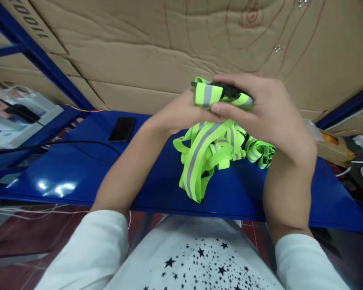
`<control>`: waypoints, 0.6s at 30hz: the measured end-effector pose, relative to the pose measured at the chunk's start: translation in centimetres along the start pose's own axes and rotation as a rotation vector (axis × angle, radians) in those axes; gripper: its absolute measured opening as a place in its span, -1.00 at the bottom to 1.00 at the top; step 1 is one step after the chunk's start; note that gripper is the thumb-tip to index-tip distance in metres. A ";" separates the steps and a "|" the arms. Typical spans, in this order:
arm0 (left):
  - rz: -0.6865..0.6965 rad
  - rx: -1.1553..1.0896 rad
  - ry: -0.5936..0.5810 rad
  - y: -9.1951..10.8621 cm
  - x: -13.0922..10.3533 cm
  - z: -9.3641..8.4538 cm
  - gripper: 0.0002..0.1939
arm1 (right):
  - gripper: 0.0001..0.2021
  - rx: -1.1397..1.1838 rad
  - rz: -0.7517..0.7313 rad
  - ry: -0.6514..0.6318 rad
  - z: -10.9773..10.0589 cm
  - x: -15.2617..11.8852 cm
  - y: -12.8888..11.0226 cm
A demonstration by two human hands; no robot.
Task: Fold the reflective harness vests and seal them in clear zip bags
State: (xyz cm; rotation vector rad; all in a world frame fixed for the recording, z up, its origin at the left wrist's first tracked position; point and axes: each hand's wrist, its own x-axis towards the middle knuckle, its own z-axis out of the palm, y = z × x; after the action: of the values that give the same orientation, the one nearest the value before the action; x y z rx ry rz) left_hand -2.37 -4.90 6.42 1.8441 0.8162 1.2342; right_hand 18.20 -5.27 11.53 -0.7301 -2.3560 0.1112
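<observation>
White shirt with black stars [196, 257] nearest, at the blue table's [160, 181] edge. Left hand [192, 108] and right hand [268, 102] close together, both holding a rolled yellow-green strap bundle [208, 95] with grey stripe and black parts, raised above the table. Loose straps [193, 161] heaped below; smaller coil [258, 152] just beside, near right forearm. Dark phone [122, 129] lies beyond left forearm. Cardboard [133, 68] behind, red lines drawn on it.

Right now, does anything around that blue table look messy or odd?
The cardboard behind the blue table looks odd: creased and marked with curving red lines. Loose reflective strapping lies in a tangled heap. Nothing appears spilled.
</observation>
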 end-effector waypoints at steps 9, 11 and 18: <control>-0.106 -0.050 -0.201 0.3 -0.1 0.7 -0.46 | -0.52 0.513 0.217 0.280 2.1 0.1 2.8; -0.123 -0.011 -0.215 0.5 -0.2 0.8 -0.47 | -0.64 0.623 0.263 0.282 2.6 0.4 3.9; -0.145 -0.110 -0.170 -1.3 0.1 2.2 -0.53 | -0.66 0.411 0.175 0.117 2.1 1.0 5.0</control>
State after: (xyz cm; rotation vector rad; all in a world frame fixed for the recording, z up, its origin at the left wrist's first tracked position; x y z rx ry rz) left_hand -0.42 -4.69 4.86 1.7427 0.7583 0.9968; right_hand 18.67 -0.36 9.20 -0.7127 -2.0616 0.5933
